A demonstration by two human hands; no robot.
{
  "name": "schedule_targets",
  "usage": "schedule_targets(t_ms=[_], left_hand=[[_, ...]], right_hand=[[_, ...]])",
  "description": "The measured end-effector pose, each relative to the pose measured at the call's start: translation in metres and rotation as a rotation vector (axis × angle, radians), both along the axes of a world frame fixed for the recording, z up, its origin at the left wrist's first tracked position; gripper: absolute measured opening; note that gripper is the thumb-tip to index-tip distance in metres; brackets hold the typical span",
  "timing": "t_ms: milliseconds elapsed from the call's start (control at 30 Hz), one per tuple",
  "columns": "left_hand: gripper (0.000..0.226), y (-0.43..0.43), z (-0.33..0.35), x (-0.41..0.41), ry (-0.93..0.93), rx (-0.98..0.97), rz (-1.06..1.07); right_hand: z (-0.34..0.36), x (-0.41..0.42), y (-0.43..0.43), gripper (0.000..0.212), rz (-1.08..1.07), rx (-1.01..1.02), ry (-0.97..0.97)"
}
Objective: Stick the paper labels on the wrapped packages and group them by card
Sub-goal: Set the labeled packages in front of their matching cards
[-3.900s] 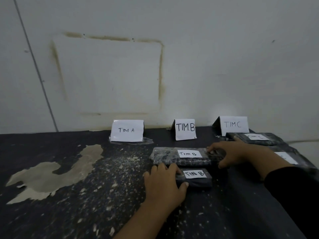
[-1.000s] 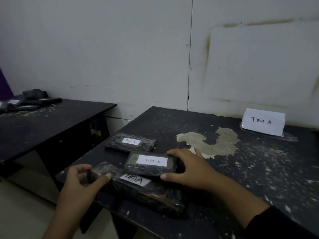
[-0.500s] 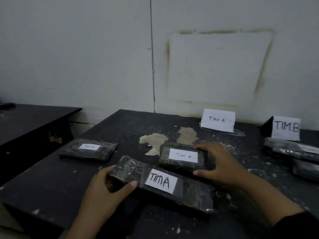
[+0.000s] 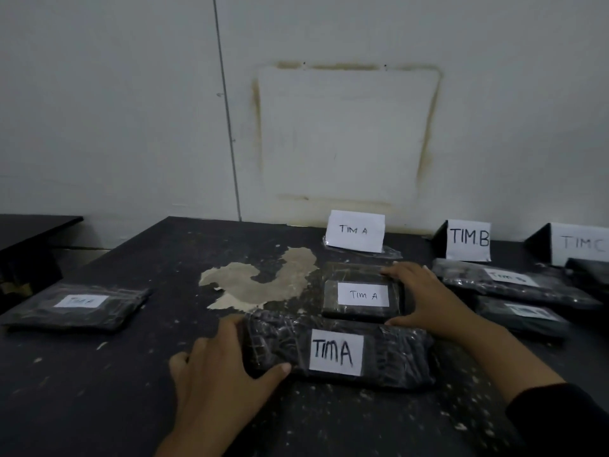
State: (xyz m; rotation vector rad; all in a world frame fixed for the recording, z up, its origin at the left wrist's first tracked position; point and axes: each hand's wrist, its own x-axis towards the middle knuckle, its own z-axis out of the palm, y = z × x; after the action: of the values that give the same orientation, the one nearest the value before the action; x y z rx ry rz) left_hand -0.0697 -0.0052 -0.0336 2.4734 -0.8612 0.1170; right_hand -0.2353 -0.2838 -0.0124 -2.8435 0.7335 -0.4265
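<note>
A pale wall (image 4: 131, 110) fills the upper frame, marked by a brownish square stain (image 4: 346, 133). Below lies a dark, paint-flecked surface (image 4: 99, 390). A second dark table (image 4: 29, 225) sits at far left.

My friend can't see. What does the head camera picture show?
On a dark table, the left hand grips a large black package and the right hand grips a smaller package, both labelled TIM A, near the TIM A card. A third package lies far left.

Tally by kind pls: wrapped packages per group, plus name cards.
TIM A packages: 3
Packages by the TIM B card: 2
Cropped package at right edge: 1
Name cards: 3
Total: 9
</note>
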Motion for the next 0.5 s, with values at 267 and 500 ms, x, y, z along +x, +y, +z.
schedule_targets(t_ms=[267, 500], left_hand=[[0.092, -0.051, 0.007, -0.004, -0.165, 0.127, -0.097], [0.093, -0.08, 0.006, -0.006, -0.149, 0.135, -0.117]], right_hand=[[0.012, -0.019, -0.028, 0.082, -0.035, 0.063, 0.034], [0.023, -0.022, -0.042, 0.057, -0.074, 0.198, -0.032]])
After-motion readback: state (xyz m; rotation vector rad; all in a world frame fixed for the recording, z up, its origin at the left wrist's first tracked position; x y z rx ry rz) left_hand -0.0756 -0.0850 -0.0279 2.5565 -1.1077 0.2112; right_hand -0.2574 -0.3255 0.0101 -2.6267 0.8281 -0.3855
